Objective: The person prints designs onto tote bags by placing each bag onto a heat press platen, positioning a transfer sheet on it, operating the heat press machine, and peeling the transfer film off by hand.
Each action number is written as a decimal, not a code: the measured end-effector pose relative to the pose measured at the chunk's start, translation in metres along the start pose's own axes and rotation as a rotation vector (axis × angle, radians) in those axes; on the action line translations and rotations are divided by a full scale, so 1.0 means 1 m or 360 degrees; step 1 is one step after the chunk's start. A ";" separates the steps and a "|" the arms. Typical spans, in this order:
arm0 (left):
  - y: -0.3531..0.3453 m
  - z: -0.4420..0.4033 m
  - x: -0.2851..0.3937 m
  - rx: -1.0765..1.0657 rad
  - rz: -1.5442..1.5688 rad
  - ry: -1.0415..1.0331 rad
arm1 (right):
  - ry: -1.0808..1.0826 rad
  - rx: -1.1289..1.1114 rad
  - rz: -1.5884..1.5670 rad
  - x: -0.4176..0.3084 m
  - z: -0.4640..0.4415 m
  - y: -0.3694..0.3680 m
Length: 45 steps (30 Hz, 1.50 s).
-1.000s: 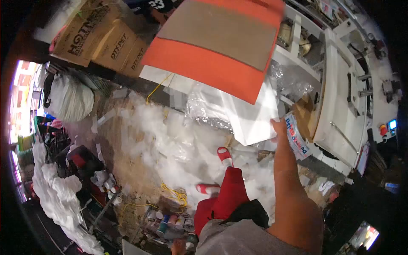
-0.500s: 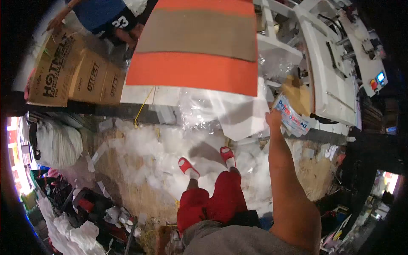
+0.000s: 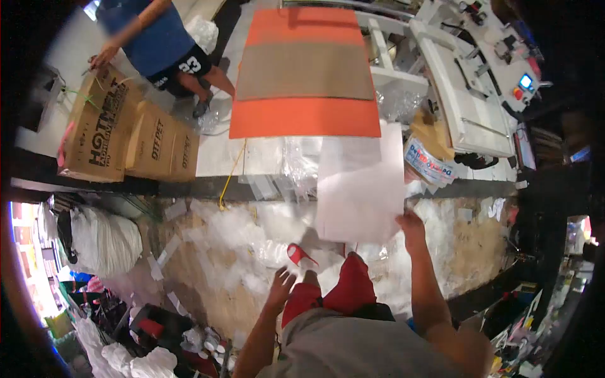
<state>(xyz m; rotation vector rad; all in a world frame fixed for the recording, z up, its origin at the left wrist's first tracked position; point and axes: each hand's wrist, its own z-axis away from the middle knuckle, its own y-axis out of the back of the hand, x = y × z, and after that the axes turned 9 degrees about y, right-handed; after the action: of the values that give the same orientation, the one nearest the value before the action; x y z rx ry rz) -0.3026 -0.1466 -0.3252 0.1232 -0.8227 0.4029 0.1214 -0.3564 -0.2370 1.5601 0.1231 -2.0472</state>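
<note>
A white sheet (image 3: 360, 195) hangs out from beneath the orange press bed, its lower part over the floor. At the sheet's lower right edge, my right hand (image 3: 411, 228) pinches it with closed fingers. My left hand (image 3: 281, 285) is raised over the floor beside my red shorts, fingers apart, holding nothing. The orange board (image 3: 302, 118) bears a brown-grey pad (image 3: 307, 70). Crumpled clear plastic (image 3: 300, 165) lies to the left of the sheet.
Cardboard boxes (image 3: 153, 142) stand at the left, near another person (image 3: 148, 41). A white machine (image 3: 463, 94) with a lit screen is at the right, near a printed bag (image 3: 428, 162). White fluff (image 3: 242, 236) and a yellow cord (image 3: 228, 179) are ahead.
My right hand has drawn the white sheet toward me, so more of it shows. My left hand has come up into view. The view has shifted, showing more of the other person.
</note>
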 end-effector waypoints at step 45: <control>0.171 -0.215 0.447 0.1326 -0.1221 -0.0793 | 0.1030 0.0110 0.0790 -0.213 -0.215 -0.162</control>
<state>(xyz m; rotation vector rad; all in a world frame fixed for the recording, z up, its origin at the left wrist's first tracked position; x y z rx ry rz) 0.0499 0.2011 -0.1517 1.3140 -0.9754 -0.0504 0.2646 -0.0559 -0.1520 2.0033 -0.0909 -1.1388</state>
